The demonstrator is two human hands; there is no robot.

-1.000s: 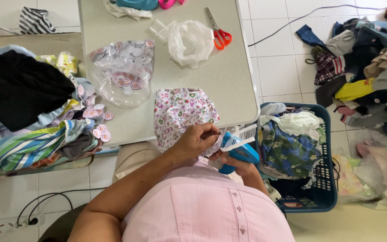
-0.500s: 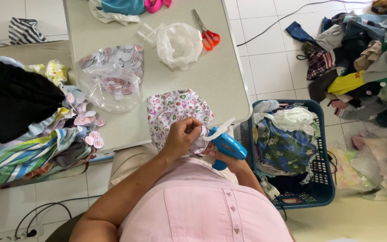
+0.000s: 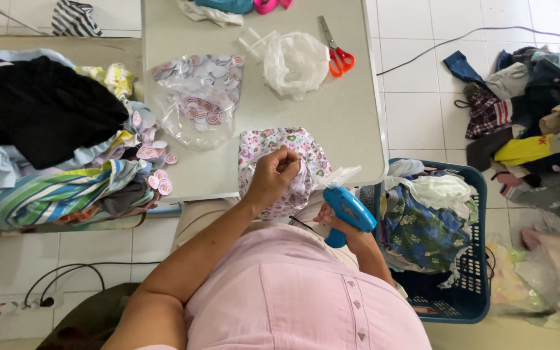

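left hand [image 3: 272, 176] pinching floral cloth [image 3: 284, 162], right hand [image 3: 343, 230] — mostly hidden — gripping blue tagging gun [image 3: 348, 210]

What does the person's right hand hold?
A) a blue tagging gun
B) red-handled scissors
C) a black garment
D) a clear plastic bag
A: the right hand grips a blue tagging gun beside the floral garment, while the scissors lie untouched on the table.
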